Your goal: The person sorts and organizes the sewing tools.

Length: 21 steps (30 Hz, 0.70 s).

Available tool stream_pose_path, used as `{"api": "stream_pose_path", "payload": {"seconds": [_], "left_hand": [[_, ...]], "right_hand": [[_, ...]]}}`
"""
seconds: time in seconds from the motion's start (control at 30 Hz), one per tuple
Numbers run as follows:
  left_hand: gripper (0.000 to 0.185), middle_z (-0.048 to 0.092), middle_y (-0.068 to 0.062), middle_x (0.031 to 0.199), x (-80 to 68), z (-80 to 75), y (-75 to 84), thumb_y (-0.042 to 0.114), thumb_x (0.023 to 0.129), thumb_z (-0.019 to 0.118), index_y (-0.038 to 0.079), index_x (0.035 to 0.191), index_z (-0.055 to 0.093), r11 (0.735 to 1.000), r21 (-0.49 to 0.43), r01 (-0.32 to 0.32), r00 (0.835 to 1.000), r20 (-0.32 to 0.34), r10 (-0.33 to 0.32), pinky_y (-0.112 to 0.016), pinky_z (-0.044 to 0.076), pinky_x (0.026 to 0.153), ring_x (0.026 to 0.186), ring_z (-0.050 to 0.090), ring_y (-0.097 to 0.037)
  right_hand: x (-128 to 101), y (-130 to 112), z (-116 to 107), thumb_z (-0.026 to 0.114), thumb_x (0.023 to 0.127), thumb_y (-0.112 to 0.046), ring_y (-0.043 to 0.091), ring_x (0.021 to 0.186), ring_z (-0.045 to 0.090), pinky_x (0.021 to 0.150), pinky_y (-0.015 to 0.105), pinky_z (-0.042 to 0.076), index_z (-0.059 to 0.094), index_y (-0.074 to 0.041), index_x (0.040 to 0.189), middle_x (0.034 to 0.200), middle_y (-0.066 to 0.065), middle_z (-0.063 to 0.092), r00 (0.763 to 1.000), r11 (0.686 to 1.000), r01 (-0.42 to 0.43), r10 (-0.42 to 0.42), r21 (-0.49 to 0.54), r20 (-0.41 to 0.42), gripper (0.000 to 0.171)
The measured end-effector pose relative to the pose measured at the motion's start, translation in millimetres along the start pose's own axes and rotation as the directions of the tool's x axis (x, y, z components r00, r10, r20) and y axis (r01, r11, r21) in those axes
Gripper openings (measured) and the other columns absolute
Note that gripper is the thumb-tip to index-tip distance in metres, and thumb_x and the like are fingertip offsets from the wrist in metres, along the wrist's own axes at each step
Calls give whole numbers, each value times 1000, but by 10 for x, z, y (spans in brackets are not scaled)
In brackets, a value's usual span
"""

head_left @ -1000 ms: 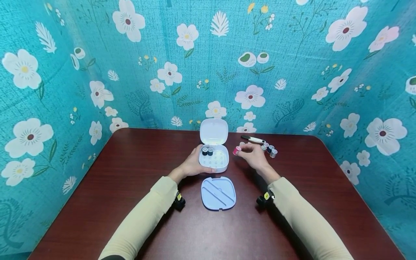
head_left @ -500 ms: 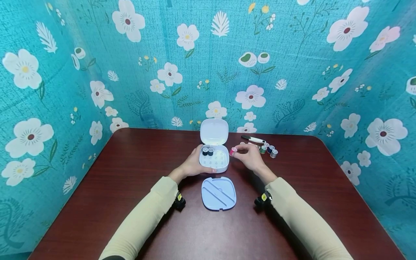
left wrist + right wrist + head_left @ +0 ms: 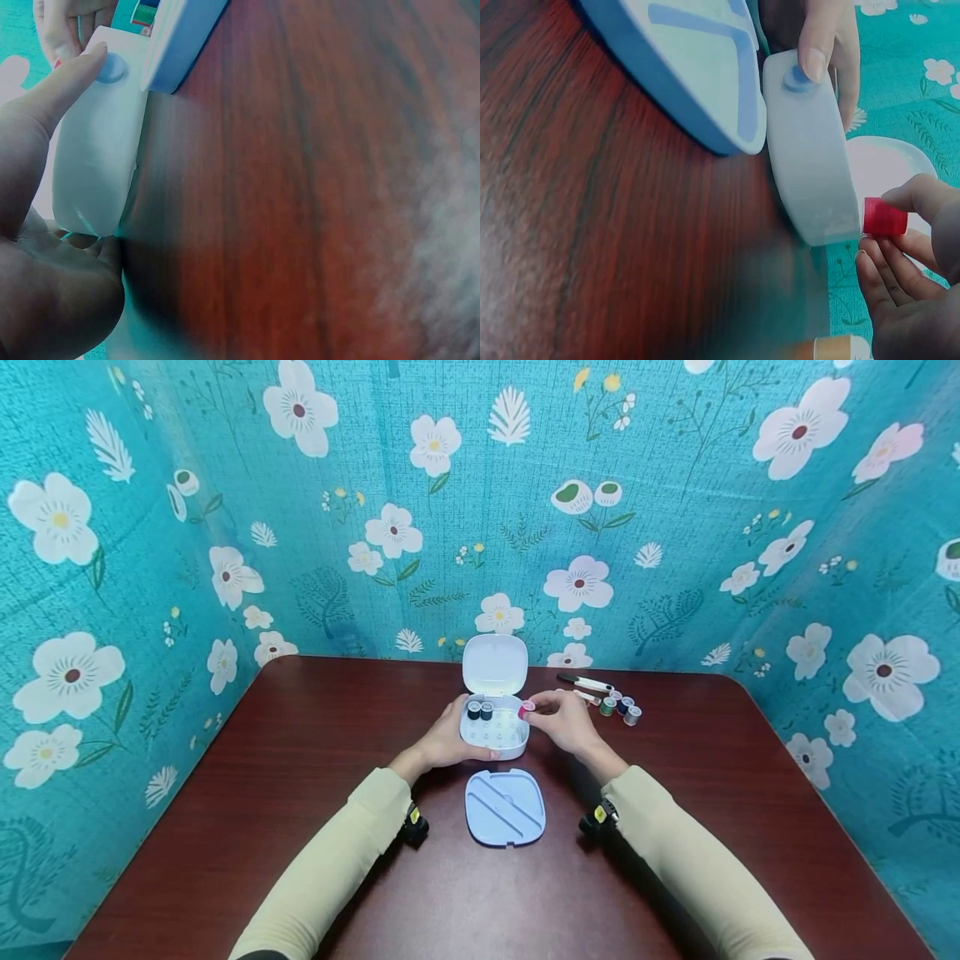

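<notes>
A white sewing box (image 3: 512,747) stands on the table with its lid (image 3: 495,664) raised. My left hand (image 3: 444,739) grips it from the left, thumb across the front near a round blue button (image 3: 112,69). Two dark thread spools (image 3: 480,710) stand in the box's back left, and small pegs fill other spots. My right hand (image 3: 566,725) pinches a red thread spool (image 3: 885,216) between thumb and fingers, at the box's right rim. Whether the spool touches the rim I cannot tell.
In front of the box lies a light blue tray (image 3: 505,808) with diagonal slots. Several loose spools (image 3: 626,705) stand right of my right hand, near a black-and-white pen-like tool (image 3: 585,682). A flowered teal cloth (image 3: 450,527) hangs behind the table (image 3: 315,710).
My right hand has carried the red spool leftward, from beside the box to its right rim. The left hand keeps holding the box in place.
</notes>
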<state>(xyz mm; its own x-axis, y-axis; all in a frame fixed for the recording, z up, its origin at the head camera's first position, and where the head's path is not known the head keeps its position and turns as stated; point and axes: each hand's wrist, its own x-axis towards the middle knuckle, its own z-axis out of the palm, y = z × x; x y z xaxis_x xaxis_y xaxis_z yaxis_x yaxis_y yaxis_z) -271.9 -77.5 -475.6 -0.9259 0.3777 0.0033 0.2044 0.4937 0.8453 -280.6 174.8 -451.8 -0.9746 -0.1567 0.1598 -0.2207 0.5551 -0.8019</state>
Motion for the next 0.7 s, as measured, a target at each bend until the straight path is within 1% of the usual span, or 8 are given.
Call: {"api": "stream_pose_path", "payload": {"seconds": [0.2, 0.33, 0.5, 0.63, 0.7], "left_hand": [[117, 40, -12, 147, -8, 0, 3, 37, 70, 96, 12, 158, 24, 1000, -7, -6, 1000, 0, 6, -49, 37, 111, 129, 45, -29], [116, 41, -11, 147, 4, -6, -3, 37, 70, 96, 11, 158, 24, 1000, -16, -10, 1000, 1, 10, -49, 37, 111, 129, 45, -28], [114, 43, -15, 146, 22, -30, -4, 34, 69, 96, 7, 156, 27, 999, -34, -43, 999, 4, 43, -49, 36, 110, 129, 45, -32], [114, 43, -18, 145, 35, -47, -2, 33, 69, 97, 6, 155, 28, 998, -36, -51, 999, 7, 52, -48, 37, 110, 129, 45, -33], [113, 44, -18, 145, 45, -49, -7, 33, 69, 97, 6, 155, 28, 998, -33, -51, 999, 4, 51, -48, 37, 110, 128, 46, -33]], "right_hand": [[27, -57, 45, 79, 89, -10, 24, 89, 69, 80, 35, 54, 77, -4, 108, 100, 10, 76, 999, 999, 41, -41, -2, 9, 20], [51, -85, 66, 79, 89, -9, 25, 88, 69, 76, 33, 54, 77, -3, 108, 98, 10, 76, 997, 998, 70, -70, -4, 19, 19], [96, -125, 98, 79, 90, -12, 25, 86, 68, 73, 33, 54, 77, -5, 105, 97, 9, 76, 999, 997, 52, -51, -60, 7, 17], [134, -182, 119, 80, 89, -14, 24, 86, 68, 73, 36, 54, 78, -6, 104, 96, 8, 76, 999, 992, 35, -37, -124, -14, 17], [153, -211, 133, 80, 89, -14, 24, 87, 69, 76, 38, 55, 78, -5, 105, 97, 9, 76, 999, 990, 29, -32, -137, -21, 19]]}}
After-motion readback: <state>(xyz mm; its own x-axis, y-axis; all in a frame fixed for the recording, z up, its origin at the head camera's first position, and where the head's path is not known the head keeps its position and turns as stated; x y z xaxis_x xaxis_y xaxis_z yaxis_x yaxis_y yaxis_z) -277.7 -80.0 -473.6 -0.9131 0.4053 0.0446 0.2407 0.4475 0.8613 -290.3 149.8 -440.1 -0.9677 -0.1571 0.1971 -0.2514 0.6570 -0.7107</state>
